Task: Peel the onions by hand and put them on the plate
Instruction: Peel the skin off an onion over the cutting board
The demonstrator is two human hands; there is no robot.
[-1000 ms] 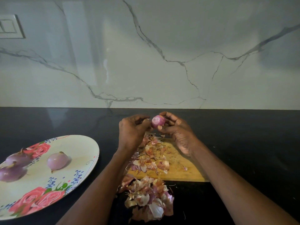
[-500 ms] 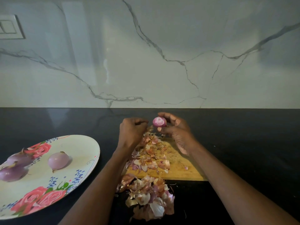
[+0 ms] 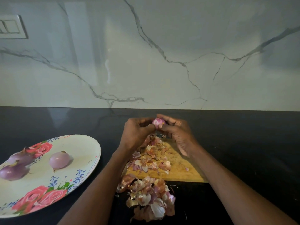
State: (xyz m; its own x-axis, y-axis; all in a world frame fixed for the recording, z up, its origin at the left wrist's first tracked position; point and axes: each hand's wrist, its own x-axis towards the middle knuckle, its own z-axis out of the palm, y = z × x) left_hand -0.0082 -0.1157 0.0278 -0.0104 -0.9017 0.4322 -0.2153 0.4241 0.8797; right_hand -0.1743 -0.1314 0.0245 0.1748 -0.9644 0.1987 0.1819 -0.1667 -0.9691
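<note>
A small pink onion (image 3: 157, 122) is held above the far end of the wooden cutting board (image 3: 178, 169). My right hand (image 3: 179, 135) grips it from the right, fingers curled over its top. My left hand (image 3: 137, 133) meets it from the left, thumb and fingertips pinching at its lower edge. On the left lies a white plate (image 3: 78, 143) with rose prints. It carries three peeled purple onions: one in the middle (image 3: 59, 160) and two at its left edge (image 3: 21, 157) (image 3: 12, 172).
Loose onion skins cover the board's left half (image 3: 151, 156), and a bigger heap (image 3: 149, 197) lies on the black counter (image 3: 243, 143) just in front of the board. A marble wall stands behind, with a switch plate (image 3: 11, 27) at the upper left.
My left hand was a little apart from the onion half a second ago; now it is back at the onion, pinching at it. The right hand has turned the onion slightly.
</note>
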